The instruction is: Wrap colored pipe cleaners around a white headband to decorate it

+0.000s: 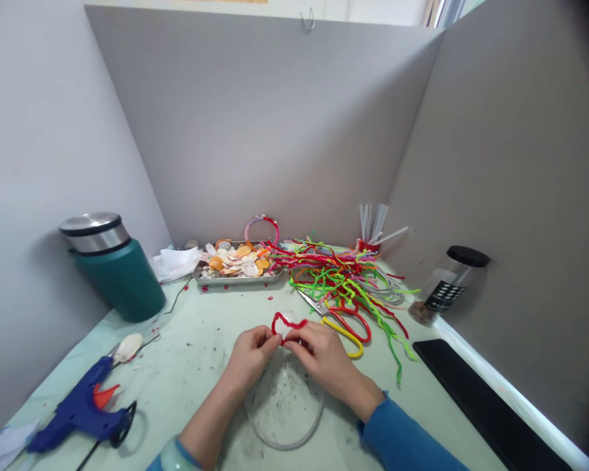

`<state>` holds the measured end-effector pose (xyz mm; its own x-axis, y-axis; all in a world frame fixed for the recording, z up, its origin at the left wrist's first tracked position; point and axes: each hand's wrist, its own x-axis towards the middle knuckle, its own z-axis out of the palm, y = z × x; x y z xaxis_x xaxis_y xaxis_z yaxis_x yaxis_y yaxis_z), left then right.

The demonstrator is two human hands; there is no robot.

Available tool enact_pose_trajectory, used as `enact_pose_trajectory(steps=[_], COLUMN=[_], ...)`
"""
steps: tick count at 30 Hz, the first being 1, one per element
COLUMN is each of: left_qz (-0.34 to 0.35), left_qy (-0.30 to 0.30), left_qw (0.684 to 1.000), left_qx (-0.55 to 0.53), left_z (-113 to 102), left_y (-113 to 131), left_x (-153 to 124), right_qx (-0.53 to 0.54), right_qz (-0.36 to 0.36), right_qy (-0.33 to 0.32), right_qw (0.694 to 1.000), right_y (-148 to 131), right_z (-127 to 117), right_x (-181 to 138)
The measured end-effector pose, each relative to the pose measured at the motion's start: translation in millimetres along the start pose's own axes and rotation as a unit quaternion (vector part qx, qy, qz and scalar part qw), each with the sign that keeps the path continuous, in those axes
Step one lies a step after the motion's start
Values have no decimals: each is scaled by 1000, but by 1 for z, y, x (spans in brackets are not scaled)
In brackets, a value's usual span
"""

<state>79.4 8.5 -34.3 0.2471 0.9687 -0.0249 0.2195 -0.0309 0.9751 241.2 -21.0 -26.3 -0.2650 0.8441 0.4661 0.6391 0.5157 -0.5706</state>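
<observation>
Between my two hands is a red pipe cleaner [288, 321], bent into a wavy loop. My left hand [254, 352] pinches its left end between thumb and fingers. Closed the same way, my right hand [321, 350] grips it on the right side. A grey hoop [285, 448] hangs or lies below, curving down from under both hands; its top part is hidden by them. Just beyond my right hand lie scissors [341, 320] with one red and one yellow handle, their blades pointing away to the left.
A blue glue gun [81, 405] and a green bottle [120, 275] stand left. At the back are a tray [238, 281] of shells, a wrapped hoop [277, 230], a pile of pipe cleaners [343, 278] and glue sticks [372, 226]. A clear jar [446, 286] and black strip [476, 399] are right.
</observation>
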Motion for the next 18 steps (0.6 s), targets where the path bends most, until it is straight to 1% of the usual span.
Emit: enact_pose_trajectory(steps=[3, 5, 7, 8, 10, 14, 18], left_qz=[-30, -62, -76, -72, -41, 24, 48], left_qy=[-10, -20, -17, -12, -3, 3, -5], left_qw=[999, 997, 995, 995, 996, 999, 999], left_qx=[-19, -44, -65, -72, -77, -44, -15], left_z=[1, 2, 4, 5, 5, 6, 6], left_y=[3, 6, 8, 8, 7, -1, -4], left_x=[-2, -4, -5, -5, -4, -1, -1], right_qx=[20, 28, 32, 34, 43, 66, 75], right_qz=[4, 6, 3, 1, 2, 12, 20], right_qy=[-21, -18, -11, -9, -10, -23, -36], right_qw=[1000, 999, 999, 999, 999, 997, 996], right_y=[0, 1, 1, 1, 1, -2, -3], right_z=[2, 3, 4, 4, 4, 2, 1], right_x=[-1, -1, -1, -1, 0, 0, 1])
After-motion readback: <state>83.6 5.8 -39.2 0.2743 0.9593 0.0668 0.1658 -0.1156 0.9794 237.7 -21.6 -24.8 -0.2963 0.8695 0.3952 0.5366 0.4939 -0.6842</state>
